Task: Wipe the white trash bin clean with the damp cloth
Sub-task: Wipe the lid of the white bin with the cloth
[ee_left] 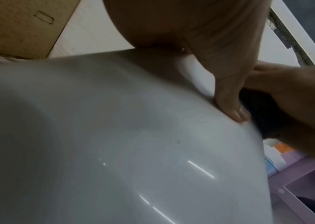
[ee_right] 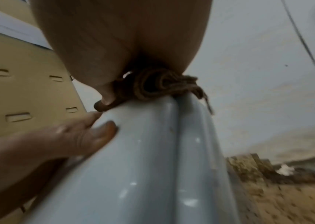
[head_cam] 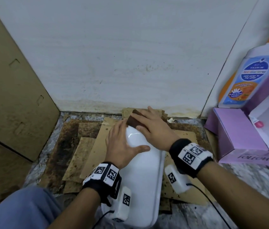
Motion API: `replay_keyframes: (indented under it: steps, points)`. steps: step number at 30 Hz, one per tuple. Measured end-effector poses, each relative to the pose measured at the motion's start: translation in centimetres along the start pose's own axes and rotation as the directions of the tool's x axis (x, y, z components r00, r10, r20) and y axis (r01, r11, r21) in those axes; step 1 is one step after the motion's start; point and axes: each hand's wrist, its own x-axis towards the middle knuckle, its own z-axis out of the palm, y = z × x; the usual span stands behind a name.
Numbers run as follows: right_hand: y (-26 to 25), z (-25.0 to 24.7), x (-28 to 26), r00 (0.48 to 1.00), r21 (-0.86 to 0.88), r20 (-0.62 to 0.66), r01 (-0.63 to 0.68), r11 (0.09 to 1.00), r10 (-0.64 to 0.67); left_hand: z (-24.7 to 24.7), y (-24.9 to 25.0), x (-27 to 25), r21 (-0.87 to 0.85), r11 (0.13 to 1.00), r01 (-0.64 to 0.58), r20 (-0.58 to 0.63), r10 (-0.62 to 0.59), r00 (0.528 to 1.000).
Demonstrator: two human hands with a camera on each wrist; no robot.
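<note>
The white trash bin (head_cam: 144, 172) lies on its side on stained cardboard, its long axis pointing away from me. My left hand (head_cam: 122, 144) rests flat on the bin's upper left side, fingers spread and thumb across the top. My right hand (head_cam: 153, 128) holds the brown damp cloth (head_cam: 133, 120) against the bin's far end, with the thumb tucked at the cloth's edge. In the right wrist view the cloth (ee_right: 158, 84) is bunched under the palm on the bin (ee_right: 143, 166). The left wrist view shows glossy bin surface (ee_left: 114, 136) and the left thumb.
A tall cardboard box (head_cam: 11, 96) stands close on the left. The white wall (head_cam: 114, 55) is right behind the bin. A purple open box (head_cam: 239, 134) and a blue-labelled bottle (head_cam: 249, 76) sit at the right. Stained cardboard sheets (head_cam: 89, 146) cover the floor.
</note>
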Motion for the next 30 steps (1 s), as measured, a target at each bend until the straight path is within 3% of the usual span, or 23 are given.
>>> replay_keyframes:
  steps: [3,6,10,13,15,19,21,27,30]
  points:
    - [1.3,1.0,-2.5,0.984,0.163,-0.17,-0.017,0.987,0.045,0.0,0.2,0.5,0.011,1.0,-0.002,0.001,0.002,1.0]
    - [2.8,1.1,-4.3,0.929,0.267,-0.337,-0.06,0.962,0.151,0.2,0.6,1.0,0.034,0.999,0.004,0.01,-0.004,1.0]
    - [4.6,0.7,-6.3,0.819,0.491,-0.419,-0.159,0.857,0.392,-0.2,0.3,1.6,0.04,0.999,0.019,0.009,-0.019,1.0]
    - [5.5,0.4,-6.7,0.762,0.563,-0.448,-0.166,0.81,0.468,-0.3,0.5,1.8,0.044,0.999,0.022,0.002,-0.022,1.0]
    - [5.4,0.0,-6.3,0.783,0.506,-0.455,-0.164,0.847,0.423,-0.1,0.8,1.9,0.053,0.998,0.019,0.005,-0.019,1.0]
    - [4.2,-0.1,-4.5,0.882,0.27,-0.391,-0.163,0.949,0.262,0.0,0.8,1.9,0.043,0.999,-0.017,-0.016,0.018,1.0]
    - [3.9,0.0,-3.8,0.898,0.202,-0.35,-0.205,0.958,0.266,-0.1,0.7,1.8,0.028,0.999,-0.035,-0.023,0.036,0.999]
    - [2.8,-0.7,-2.8,0.85,0.319,-0.383,-0.245,0.916,0.361,0.1,0.8,1.6,0.019,0.999,-0.041,-0.024,0.041,0.999]
    - [2.9,-1.1,-1.4,0.802,0.392,-0.326,-0.367,0.844,0.5,0.2,0.6,1.8,0.043,0.999,-0.028,-0.025,0.029,0.999]
